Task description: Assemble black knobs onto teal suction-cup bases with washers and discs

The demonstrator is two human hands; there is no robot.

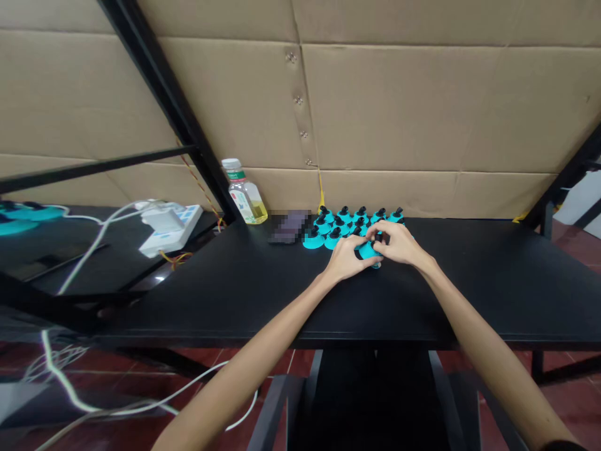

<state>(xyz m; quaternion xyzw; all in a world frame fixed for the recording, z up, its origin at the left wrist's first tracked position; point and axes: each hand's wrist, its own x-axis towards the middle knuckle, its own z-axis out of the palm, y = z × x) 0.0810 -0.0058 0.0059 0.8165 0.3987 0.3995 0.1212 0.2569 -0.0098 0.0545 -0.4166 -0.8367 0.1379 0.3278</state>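
Note:
My left hand (346, 258) is closed around the rim of a teal disc-shaped piece with a black knob (368, 250), thumb at its near side. From the right, my right hand (398, 243) pinches at the black knob on top, its fingers partly hiding it. A little clear material shows under the disc's near edge. Just behind my hands, several like teal pieces (313, 239) stand in rows on the black table (263, 282), knobs upward. My hands cover some of the pieces in the rows.
A clear bottle with yellow liquid (246, 194) and a blurred-out dark flat object (290, 227) are at the back left. Further left lie a white power strip (173, 228), cables and more teal pieces (28, 216). Cardboard (385, 106) walls the back; a black frame post (159, 75) rises left.

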